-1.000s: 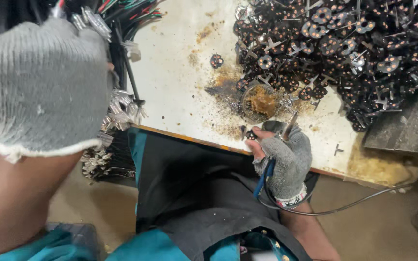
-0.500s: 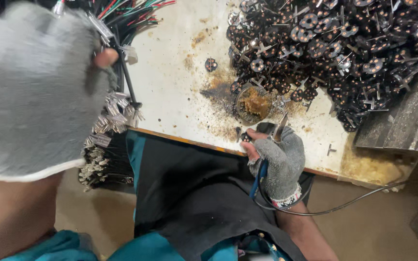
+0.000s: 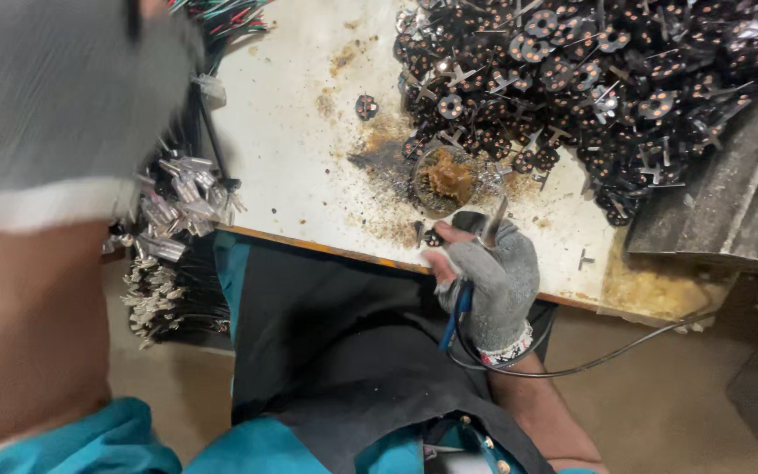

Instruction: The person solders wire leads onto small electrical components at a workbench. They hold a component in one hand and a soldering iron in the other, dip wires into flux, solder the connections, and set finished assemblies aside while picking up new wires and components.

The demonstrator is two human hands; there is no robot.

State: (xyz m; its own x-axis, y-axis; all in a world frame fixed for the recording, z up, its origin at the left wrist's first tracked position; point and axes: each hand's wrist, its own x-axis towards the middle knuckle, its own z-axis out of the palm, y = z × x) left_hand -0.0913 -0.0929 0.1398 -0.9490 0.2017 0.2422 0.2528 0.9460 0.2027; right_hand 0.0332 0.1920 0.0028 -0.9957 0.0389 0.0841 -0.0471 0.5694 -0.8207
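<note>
My right hand [image 3: 495, 279], in a grey fingerless glove, is at the near edge of the stained white table [image 3: 291, 149]. It grips a soldering iron with a blue handle [image 3: 459, 309], metal tip pointing up towards a small round tin of brown residue [image 3: 445, 180]. A small black disc part [image 3: 432, 237] sits at its fingertips. My left hand [image 3: 54, 105], also in a grey glove, is raised close to the camera at the upper left and is blurred; whatever it may hold is hidden.
A big heap of black disc parts with metal tabs [image 3: 607, 79] fills the table's far right. One loose disc [image 3: 367, 107] lies apart. Wire bundles with metal terminals [image 3: 177, 211] hang at the left edge. A grey metal tray [image 3: 739, 193] stands right. The iron's cable [image 3: 625, 351] trails right.
My left hand has risen nearer the camera and fills more of the upper left, now blurred. My right hand stays at the table edge with the iron.
</note>
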